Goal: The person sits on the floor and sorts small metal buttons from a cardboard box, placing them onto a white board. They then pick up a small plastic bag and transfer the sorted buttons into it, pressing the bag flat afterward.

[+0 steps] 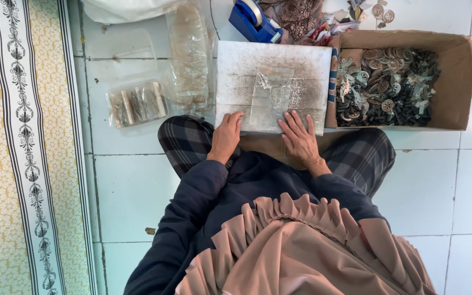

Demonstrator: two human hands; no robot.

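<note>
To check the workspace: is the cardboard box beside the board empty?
No, the cardboard box is full of small metal parts.

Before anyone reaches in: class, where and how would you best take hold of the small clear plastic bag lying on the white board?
Probably pinch the clear plastic bag at its crumpled upper edge, coming from above. It lies flat on the white board, so only that raised, wrinkled edge offers purchase. The left hand and right hand rest at the board's near edge.

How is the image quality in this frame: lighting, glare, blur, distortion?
Head view: even, soft daylight, with faint shadows under both hands, left hand and right hand; mild sheen on the clear plastic bag; sharp at centre, no motion blur; tile lines bow slightly toward the edges.
</note>
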